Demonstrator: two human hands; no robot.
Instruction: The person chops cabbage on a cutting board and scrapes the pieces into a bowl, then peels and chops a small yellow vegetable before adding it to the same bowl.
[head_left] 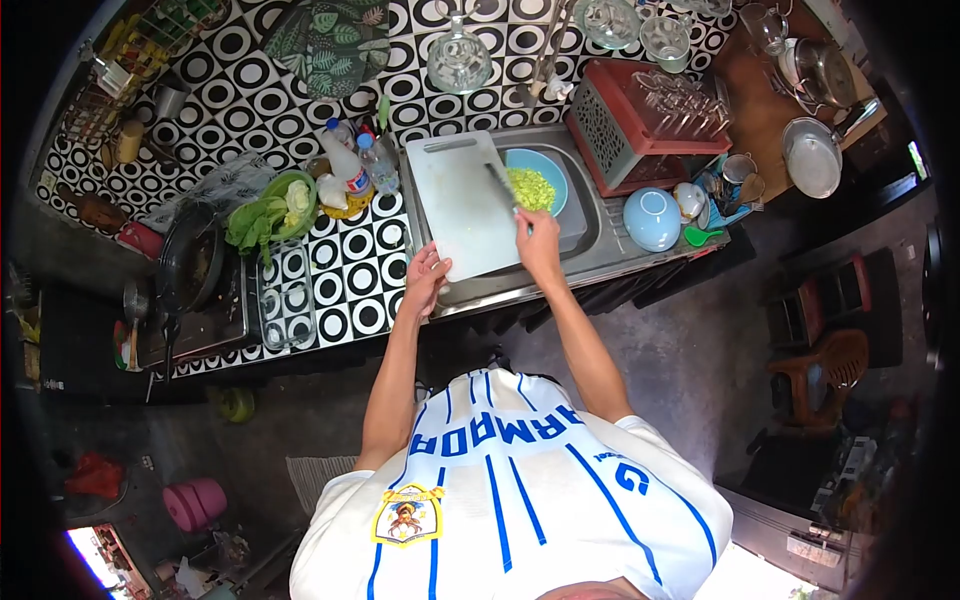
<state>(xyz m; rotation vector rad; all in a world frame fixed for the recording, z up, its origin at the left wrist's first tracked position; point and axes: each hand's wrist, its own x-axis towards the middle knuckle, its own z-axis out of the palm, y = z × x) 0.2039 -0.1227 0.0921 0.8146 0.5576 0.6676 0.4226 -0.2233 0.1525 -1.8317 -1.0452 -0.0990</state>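
Upside-down, the jersey [520, 490] seemingly reads "ARMADA"; right hand [538, 238] grips a knife [500, 185], left hand [425, 278] clasps the board [462, 205].

From up here I see that I am wearing a short-sleeved white jersey [520, 500] with thin blue stripes running down it and large blue block letters printed across the chest. A yellow and blue crest badge [407, 515] with a small figure on it sits on one side of the chest, and another blue letter marks the sleeve on the other side. My forearms are bare, and my left hand [425, 280] and right hand [540, 243] carry no gloves that I can make out.
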